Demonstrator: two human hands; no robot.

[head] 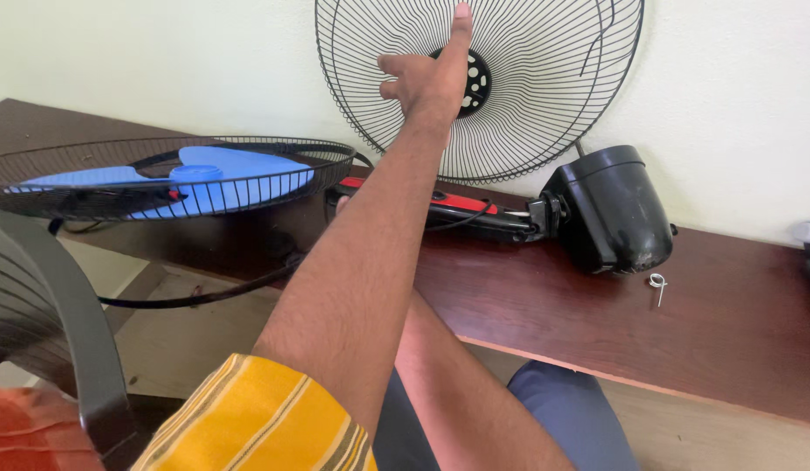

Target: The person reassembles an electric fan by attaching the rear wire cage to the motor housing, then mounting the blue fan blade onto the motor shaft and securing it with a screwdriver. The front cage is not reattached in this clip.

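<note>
While propped against the wall, black fan grille under left hand, forefinger outstretched, other fingers curled; right hand's grip hidden.

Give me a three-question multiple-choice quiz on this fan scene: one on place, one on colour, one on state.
1. Where does the round grille stand?
A. flat on the floor
B. upright against the wall
C. on the chair

2. What colour are the fan blades?
A. blue
B. red
C. white

3. What is the left hand doing?
A. gripping the motor housing
B. resting on the desk
C. reaching to the grille with one finger out

Answers: B, it leans upright on the wall behind the desk; A, blue shows inside the lying cage; C, the finger lies along the wires by the hub.
</note>
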